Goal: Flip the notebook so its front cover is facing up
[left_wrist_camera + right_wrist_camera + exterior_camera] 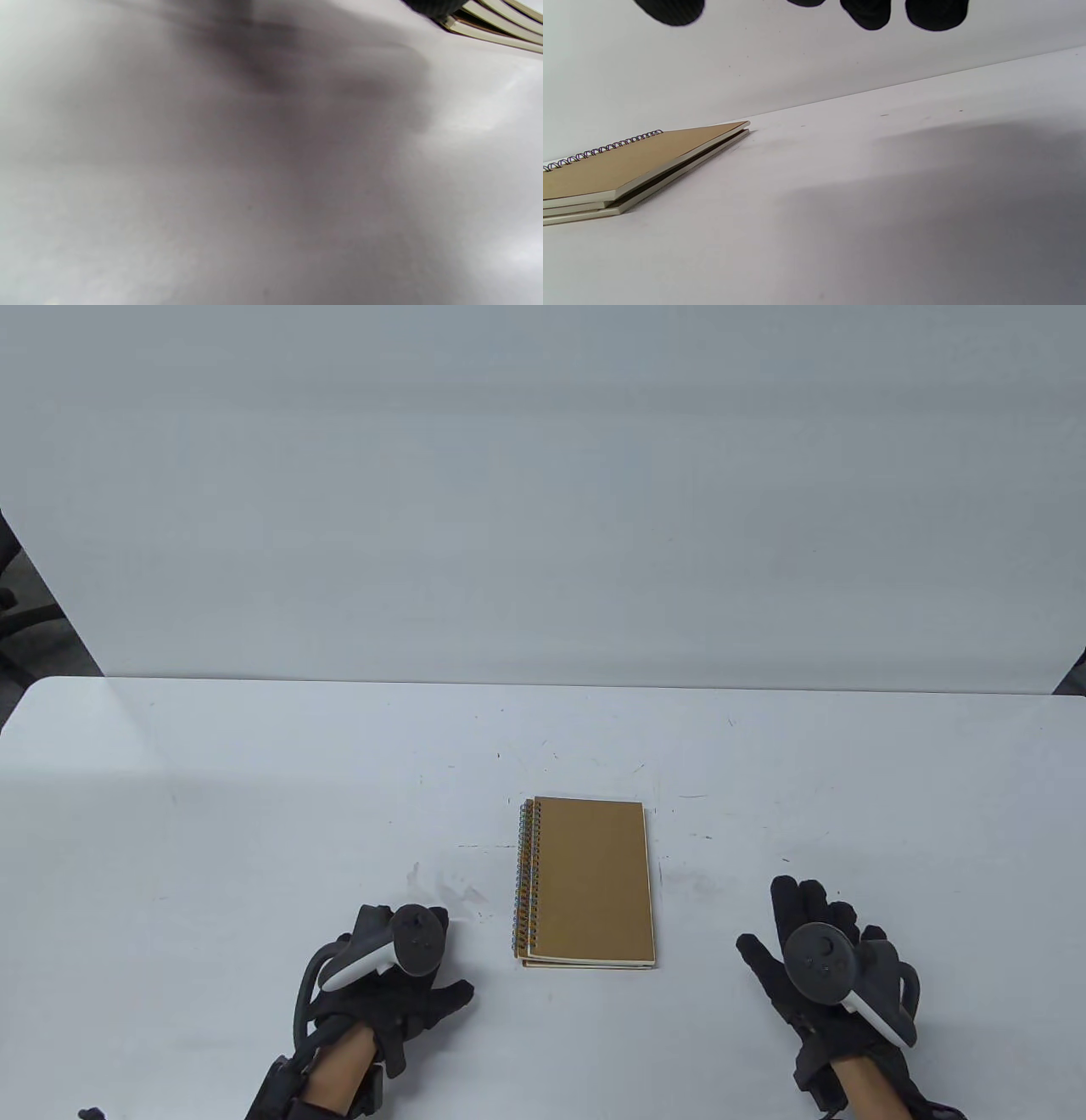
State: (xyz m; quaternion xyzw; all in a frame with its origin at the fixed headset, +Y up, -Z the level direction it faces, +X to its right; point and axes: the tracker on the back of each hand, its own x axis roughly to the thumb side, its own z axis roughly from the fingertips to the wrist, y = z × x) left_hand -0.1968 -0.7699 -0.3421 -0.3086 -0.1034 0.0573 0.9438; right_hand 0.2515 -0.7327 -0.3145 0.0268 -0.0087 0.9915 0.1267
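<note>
The notebook (587,882) lies flat on the white table (254,814), its plain brown cover up, spiral binding (528,882) along the edge nearer the left hand. In the right wrist view its page edges (670,173) seem to form two stacked blocks with a dark gap between them. No writing, label or brand can be read on the cover.

The left hand (399,984) rests on the table near the notebook's near spiral-side corner, apart from it, holding nothing. Its fingers look loosely curled, but I cannot tell their lie for sure; its wrist view is mostly blur.

The right hand (827,967) sits well off the notebook's free long edge, fingers (802,899) stretched forward and slightly spread, holding nothing.

Bare tabletop surrounds the notebook on every side, widest beyond its far edge, where the table runs to a white backdrop (543,492).
</note>
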